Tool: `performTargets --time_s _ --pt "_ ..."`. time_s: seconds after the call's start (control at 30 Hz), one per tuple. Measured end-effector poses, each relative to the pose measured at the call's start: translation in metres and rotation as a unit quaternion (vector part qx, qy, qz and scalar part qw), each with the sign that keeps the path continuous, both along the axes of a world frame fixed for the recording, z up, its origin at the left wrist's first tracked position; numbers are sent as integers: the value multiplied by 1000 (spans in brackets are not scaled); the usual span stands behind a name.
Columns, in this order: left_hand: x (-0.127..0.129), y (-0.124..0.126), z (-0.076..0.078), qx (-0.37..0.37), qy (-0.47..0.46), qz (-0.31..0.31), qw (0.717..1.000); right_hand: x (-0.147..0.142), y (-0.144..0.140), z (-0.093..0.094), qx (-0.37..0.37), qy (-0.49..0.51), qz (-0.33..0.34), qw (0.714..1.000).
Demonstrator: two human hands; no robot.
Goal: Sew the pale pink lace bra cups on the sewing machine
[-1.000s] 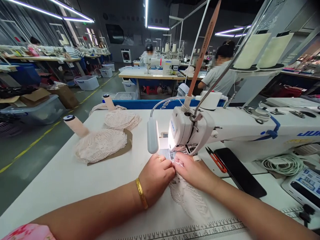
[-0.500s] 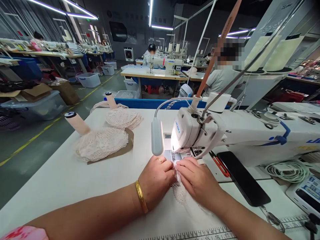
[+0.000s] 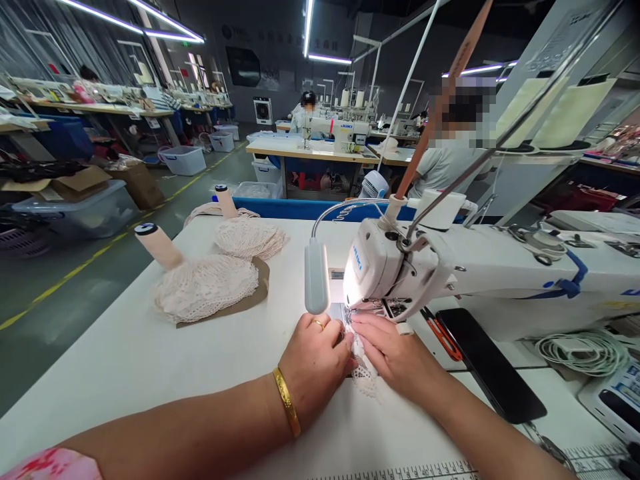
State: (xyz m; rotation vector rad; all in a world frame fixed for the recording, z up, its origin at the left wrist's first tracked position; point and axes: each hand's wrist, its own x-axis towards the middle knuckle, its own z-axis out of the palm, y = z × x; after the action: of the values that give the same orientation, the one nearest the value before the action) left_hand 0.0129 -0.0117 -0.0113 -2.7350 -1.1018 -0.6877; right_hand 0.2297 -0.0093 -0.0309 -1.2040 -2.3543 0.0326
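— Sewing machine (image 3: pixel 450 273) takes up most of the white table (image 3: pixel 150 360), its head lit over the needle plate. What lies under it?

— Pale lace piece (image 3: pixel 364 373), small, lying flat on the table just in front of the presser foot, its far end at or under the foot; I cannot tell exactly which.

— And the hands?

— Left hand (image 3: pixel 317 360), with a gold bangle (image 3: pixel 287 410) on the wrist, has its fingers curled and pressed down on the lace's left edge. Right hand (image 3: pixel 395 353) lies flatter, fingertips pinning the right edge near the needle. Both touch the lace and nearly touch each other.

— How would that lace handle, do you think?

— Light, soft and limp, I'd judge; openwork, so it probably stretches and snags easily. Best held flat by the edges with fingertips, close to the foot, rather than pinched.

— Anything else nearby?

— Two stacks of lace (image 3: pixel 205 290) with thread cones (image 3: pixel 157 245) to the left, a black phone (image 3: pixel 493 363) and orange snips (image 3: pixel 443 330) to the right.
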Motion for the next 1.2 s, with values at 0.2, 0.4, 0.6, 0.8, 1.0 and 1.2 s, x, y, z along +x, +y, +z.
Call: performTargets --time_s 0.2,0.4,0.6,0.8,1.0,1.2 --pt "4 -3 1 0 8 19 1000 3 3 -6 -6 5 -13 1000" --pt "3 -4 1 -6 16 21 1000 1 2 -3 10 6 -16 1000" --pt "3 -1 2 -14 12 12 1000 -1 4 2 14 10 -8 1000" --pt "2 7 3 -45 11 -1 999 0 6 0 44 -6 -22 999" --pt "-9 15 1 -50 -33 -47 997 2 -9 18 21 -5 18 1000" --pt "-15 24 2 -87 -52 -97 990 1 -17 25 -25 -19 85 996"
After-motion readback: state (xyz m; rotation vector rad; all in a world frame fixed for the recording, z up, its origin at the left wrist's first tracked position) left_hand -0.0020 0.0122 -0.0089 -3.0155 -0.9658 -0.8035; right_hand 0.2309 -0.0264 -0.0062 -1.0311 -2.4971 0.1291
